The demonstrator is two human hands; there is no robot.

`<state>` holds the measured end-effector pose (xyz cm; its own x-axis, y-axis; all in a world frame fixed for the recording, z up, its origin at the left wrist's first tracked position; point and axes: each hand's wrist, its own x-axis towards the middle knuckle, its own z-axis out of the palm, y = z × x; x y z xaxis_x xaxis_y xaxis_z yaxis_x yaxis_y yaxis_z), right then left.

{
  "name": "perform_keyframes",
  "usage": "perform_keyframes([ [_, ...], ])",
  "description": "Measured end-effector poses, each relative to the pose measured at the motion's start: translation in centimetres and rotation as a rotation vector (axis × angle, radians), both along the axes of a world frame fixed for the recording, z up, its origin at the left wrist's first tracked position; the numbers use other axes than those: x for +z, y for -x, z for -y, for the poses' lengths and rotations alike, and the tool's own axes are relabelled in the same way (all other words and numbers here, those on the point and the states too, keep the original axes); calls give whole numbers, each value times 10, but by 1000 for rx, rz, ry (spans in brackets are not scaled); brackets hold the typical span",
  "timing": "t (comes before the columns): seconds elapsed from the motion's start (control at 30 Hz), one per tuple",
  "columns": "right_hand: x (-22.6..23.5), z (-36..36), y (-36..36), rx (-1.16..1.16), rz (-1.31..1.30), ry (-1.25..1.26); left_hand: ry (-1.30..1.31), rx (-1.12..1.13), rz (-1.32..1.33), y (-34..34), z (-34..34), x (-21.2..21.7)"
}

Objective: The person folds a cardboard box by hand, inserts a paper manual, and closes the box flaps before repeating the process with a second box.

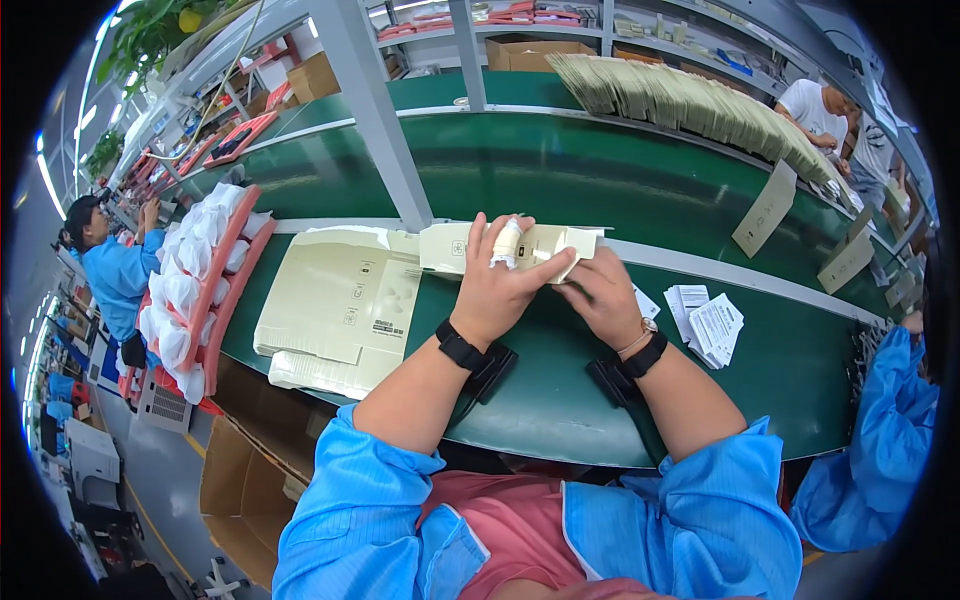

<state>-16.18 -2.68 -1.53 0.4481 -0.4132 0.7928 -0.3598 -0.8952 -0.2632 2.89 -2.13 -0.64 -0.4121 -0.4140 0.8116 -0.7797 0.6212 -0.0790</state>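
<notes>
A stack of flat cream cartons [335, 315] lies on the green table [560, 390]. Red trays [205, 285] of white wrapped items stand at its left end. Folded white leaflets [708, 322] lie to the right. A long fanned row of flat beige cartons [700, 105] sits beyond the conveyor belt [560, 170].

Green conveyor belt [560, 170] across the upper middle, grey metal shelving [370, 110] above it, strip lights [50, 185] far left, grey floor [165, 480] lower left
</notes>
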Motion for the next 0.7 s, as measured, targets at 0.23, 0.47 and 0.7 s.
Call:
perform_keyframes([
  [0.23,-7,1,4,-120,307,-212,-21,-101,-252,-9,-2,3],
  [0.47,-5,-6,-2,-149,180,-112,-60,-172,-296,-6,-6,6],
  [0.7,-8,-5,-3,-72,244,-123,-64,-224,-269,-8,-5,4],
])
